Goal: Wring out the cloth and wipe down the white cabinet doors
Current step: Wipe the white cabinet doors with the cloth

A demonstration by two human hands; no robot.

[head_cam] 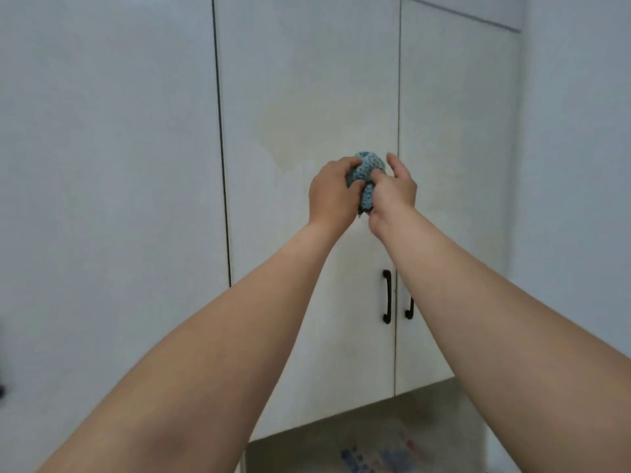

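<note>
A bunched blue cloth (366,175) is held up between both hands in front of the white cabinet doors (307,97). My left hand (333,194) grips the cloth from the left with curled fingers. My right hand (394,191) pinches its lower part, with the index finger raised beside the top of the cloth. Most of the cloth is hidden inside the hands. A faint yellowish damp patch (307,131) shows on the left door above the hands.
Two dark handles (387,297) sit on either side of the seam between the two doors, low down. A tall white panel (102,165) fills the left. Below the cabinet lies a surface with a patterned blue item (382,459).
</note>
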